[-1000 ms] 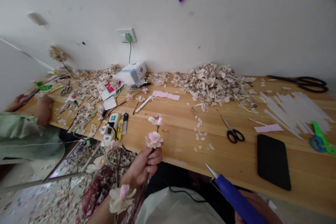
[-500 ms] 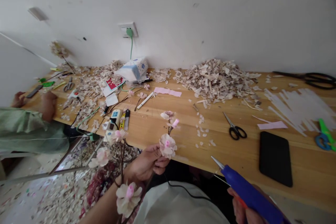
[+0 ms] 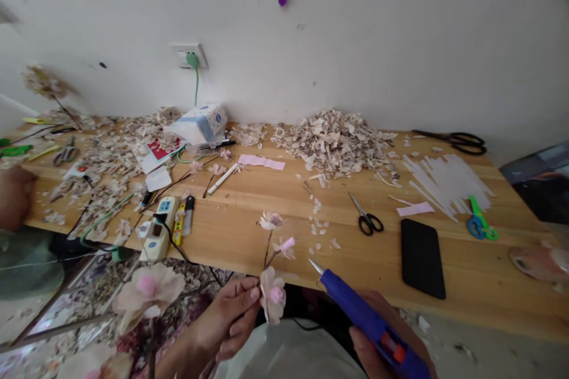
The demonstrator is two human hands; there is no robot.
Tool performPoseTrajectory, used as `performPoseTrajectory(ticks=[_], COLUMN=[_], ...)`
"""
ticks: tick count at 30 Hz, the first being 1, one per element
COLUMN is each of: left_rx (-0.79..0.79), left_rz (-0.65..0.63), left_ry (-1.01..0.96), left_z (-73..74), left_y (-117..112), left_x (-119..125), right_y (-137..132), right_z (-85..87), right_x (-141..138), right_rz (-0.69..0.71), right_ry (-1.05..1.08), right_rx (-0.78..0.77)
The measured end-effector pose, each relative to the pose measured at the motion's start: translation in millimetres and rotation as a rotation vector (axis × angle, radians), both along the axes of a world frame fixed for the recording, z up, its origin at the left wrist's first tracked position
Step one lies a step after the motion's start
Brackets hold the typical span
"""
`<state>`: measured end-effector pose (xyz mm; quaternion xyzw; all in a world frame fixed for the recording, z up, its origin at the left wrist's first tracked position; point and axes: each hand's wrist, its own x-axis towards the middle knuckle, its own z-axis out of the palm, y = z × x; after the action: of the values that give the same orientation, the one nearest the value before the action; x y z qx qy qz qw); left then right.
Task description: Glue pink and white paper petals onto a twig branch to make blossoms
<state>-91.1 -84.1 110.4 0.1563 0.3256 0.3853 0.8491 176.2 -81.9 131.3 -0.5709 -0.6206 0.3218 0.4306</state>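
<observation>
By the front edge of the surface (image 3: 231,219), the left hand (image 3: 231,317) pinches an upright flower branch (image 3: 272,297); the right hand (image 3: 395,314) grasps a glue gun (image 3: 362,312), nozzle (image 3: 317,266) angled left toward it.

Flower branch (image 3: 267,247), 1: thin brown stem, near upright, held at the fingers of the left hand (image 3: 233,315). Lowest bloom (image 3: 272,296): pale open petals, pink centre, at those fingertips. Above the left hand, 2 more: top bloom (image 3: 270,221), pale; side bloom (image 3: 285,247), pink-centred, on a twig. Left of the left hand, 2 larger blooms (image 3: 162,291), pale and pink; join to the branch unclear.
Glue gun (image 3: 353,302), 1: blue body, pointed silver nozzle, red-orange part; gripped in the right hand (image 3: 386,317), tilted, nozzle apart from the lowest bloom.
</observation>
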Motion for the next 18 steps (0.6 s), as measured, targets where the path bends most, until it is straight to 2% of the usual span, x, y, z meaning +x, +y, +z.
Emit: performPoseTrajectory(ticks=[3,6,9,12,18], left_rx=[0.001,-0.029,-0.092,-0.159,-0.242], left_rz=[-0.040,-0.020,0.021,0.008,-0.034], left_ry=[0.004,0.003,-0.018,-0.064,-0.130], left_z=[1.5,-0.8,-7.3,-12.8,-13.1], left_y=[-8.3,-12.3,-12.9,-14.6,-23.0], left_x=[7.6,13.8,17.0,17.9,16.5], right_y=[8.7,11.1,8.8,7.5,10.2], right_z=[-3.7,-6.2,-6.1,-4.7,-5.5], right_x=[8.6,14.3,13.7,10.7,5.4], right_rz=[0.156,0.264,0.225,0.212,0.195], right_ry=[-0.123,-0.154,-0.149,-0.188,-0.256], right_rx=[0.142,0.167,0.105,0.125,0.120])
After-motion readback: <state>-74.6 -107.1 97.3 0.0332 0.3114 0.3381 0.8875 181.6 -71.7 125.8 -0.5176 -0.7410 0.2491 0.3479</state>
